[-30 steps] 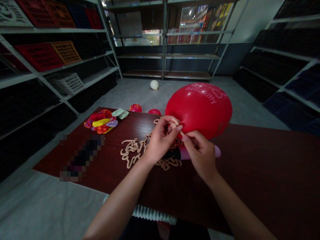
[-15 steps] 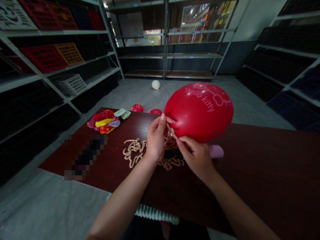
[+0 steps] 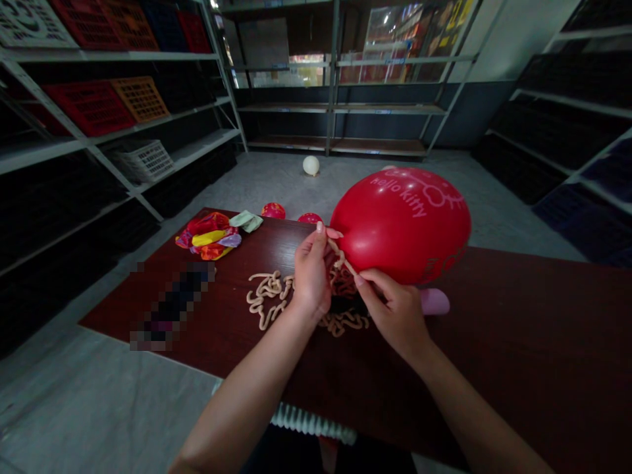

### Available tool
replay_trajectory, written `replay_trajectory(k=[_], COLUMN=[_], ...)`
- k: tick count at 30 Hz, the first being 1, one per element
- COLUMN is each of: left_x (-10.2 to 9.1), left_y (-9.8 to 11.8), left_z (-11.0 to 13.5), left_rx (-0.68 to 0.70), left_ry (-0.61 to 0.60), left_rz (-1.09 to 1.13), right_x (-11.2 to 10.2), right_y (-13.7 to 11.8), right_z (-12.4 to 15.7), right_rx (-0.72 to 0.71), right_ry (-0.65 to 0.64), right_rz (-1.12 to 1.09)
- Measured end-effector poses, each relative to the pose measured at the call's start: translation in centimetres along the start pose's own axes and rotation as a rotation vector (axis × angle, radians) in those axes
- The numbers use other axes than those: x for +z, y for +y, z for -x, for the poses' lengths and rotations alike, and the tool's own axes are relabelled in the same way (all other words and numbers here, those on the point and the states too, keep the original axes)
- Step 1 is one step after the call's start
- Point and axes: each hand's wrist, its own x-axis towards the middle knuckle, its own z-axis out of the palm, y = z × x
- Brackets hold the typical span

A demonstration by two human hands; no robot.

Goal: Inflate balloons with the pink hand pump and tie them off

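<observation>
A big inflated red balloon (image 3: 402, 224) with white "Hello Kitty" print hovers just above the dark wooden table (image 3: 518, 342). My left hand (image 3: 310, 273) pinches the balloon's neck at its left side, fingers closed. My right hand (image 3: 395, 309) is closed on a beige rubber band (image 3: 340, 255) that stretches taut from the neck down to its fingertips. Beneath both hands lies a loose heap of beige rubber bands (image 3: 269, 296). A pink cylinder (image 3: 434, 301) lies on the table behind my right hand.
A heap of flat coloured balloons (image 3: 207, 240) lies at the table's far left. Two small red balloons (image 3: 273, 210) sit past the far edge and a white one (image 3: 311, 164) on the floor. Metal shelving with crates (image 3: 89, 105) lines the left; dark shelves stand right.
The balloon has rolled so its print faces me more. My hands have drawn apart, pulling the rubber band taut from the neck.
</observation>
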Motion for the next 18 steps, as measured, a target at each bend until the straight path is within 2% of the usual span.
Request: replay_trajectory(k=[11, 18], left_x=[-0.1, 0.0], left_y=[1.2, 0.8], left_z=[-0.7, -0.8], left_rx=[-0.143, -0.07], left_ry=[0.085, 0.07], left_rz=[0.213, 0.242], right_x=[0.0, 0.2], right_y=[0.2, 0.5], right_z=[-0.4, -0.6], right_rx=[0.014, 0.059], right_ry=[-0.009, -0.001], right_rz=[-0.056, -0.114])
